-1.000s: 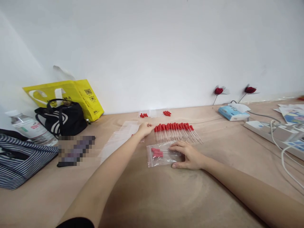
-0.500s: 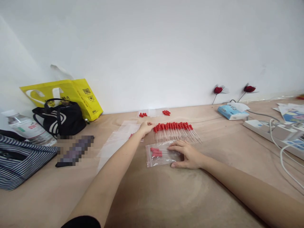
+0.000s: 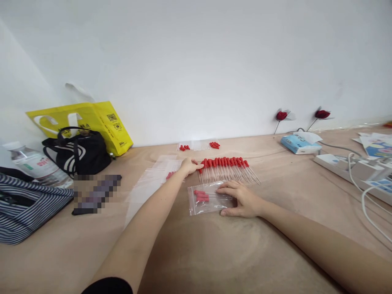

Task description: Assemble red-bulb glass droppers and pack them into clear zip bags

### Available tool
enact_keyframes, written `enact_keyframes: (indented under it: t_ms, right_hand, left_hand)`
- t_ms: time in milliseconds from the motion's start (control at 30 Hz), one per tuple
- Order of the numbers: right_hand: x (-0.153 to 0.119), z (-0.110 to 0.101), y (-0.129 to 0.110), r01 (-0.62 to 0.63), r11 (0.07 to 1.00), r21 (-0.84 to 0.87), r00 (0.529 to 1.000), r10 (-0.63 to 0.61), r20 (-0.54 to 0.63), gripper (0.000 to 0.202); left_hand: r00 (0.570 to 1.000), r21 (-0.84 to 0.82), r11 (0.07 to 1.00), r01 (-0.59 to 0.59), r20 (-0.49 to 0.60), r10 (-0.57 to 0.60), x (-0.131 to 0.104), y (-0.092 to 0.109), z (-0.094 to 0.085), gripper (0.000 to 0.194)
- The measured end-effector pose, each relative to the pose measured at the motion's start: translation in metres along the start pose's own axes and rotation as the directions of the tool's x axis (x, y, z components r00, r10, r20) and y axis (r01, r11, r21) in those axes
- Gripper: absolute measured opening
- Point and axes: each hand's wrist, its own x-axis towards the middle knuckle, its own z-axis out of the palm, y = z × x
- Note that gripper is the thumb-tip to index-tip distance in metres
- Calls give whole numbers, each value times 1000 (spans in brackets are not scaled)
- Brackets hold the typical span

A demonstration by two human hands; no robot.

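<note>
A: Hands?
B: Left hand [image 3: 189, 165] meets the row's near end; pinched or merely touching, cannot tell. Right hand [image 3: 243, 200] rests on a clear bag [image 3: 196, 208], fingers spread.
A: Progress?
B: Partial, I judge. Bagged: droppers [image 3: 202, 196] left of the right hand; more red tops [image 3: 184, 148] beyond the left. Remaining: loose droppers [image 3: 225, 162], right of the left hand.

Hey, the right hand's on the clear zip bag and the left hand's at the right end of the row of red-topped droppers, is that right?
Not quite: the head view shows the left hand at the left end of the row of red-topped droppers.
</note>
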Motion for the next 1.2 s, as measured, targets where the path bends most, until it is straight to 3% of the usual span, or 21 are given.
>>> enact_keyframes:
  t_ms: [267, 400, 600, 733, 833, 933, 1033, 1200]
  right_hand:
    - [0, -1, -1, -5, 1000, -2, 1000, 5, 16, 64]
    - [1, -1, -1, -10, 1000, -4, 1000, 10, 17, 64]
    - [1, -2, -2, -15, 1000, -8, 1000, 15, 17, 63]
    - [0, -2, -2, -7, 1000, -8, 1000, 7, 14, 63]
    - [0, -1, -1, 7, 1000, -1, 1000, -7, 11, 63]
    - [0, -1, 0, 8, 1000, 3, 1000, -8, 10, 63]
    - [0, 0, 1, 13, 1000, 7, 1000, -13, 10, 62]
    - [-1, 1, 2, 16, 1000, 4, 1000, -16, 8, 62]
  left_hand:
    - [998, 105, 992, 67, -23, -65, -1, 5, -3, 23]
    - [991, 91, 987, 130, -9, -130, -1, 7, -5, 37]
    - [973, -42, 976, 213, 98, -208, 0, 10, -2, 29]
    - [989, -234, 961, 149, 16, -150, -8, 14, -17, 23]
    - [982, -396, 918, 11, -169, -85, -28, 11, -45, 17]
    - [936, -506, 855, -116, -344, -76, -63, -3, -71, 23]
    - [922, -573, 807, -143, -373, -101, -100, -20, -82, 32]
    - [924, -729, 673, -128, -334, -186, -133, -31, -73, 42]
